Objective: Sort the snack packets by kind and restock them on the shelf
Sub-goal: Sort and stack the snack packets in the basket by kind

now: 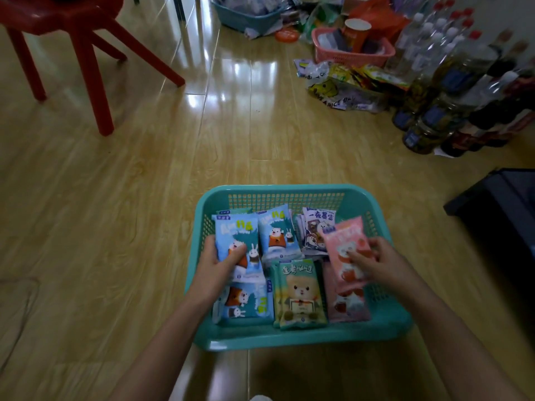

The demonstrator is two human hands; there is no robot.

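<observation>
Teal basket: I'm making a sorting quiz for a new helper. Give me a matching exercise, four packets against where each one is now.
Packets:
1 back-left blue packet
2 top pink packet
3 green packet
4 purple-and-white packets

Places:
a near edge of basket, middle
b in right hand
c back right
d in left hand

Pairs: 1-d, 2-b, 3-a, 4-c.

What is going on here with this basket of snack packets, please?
A person is sorting the contents of a teal basket on the wooden floor. The left hand grips a blue packet at the basket's left side, and the right hand pinches a pink packet at its right side. Inside, things lie grouped by colour: blue on the left, green packets in the front middle, pink on the right. No shelf is in view.
</observation>
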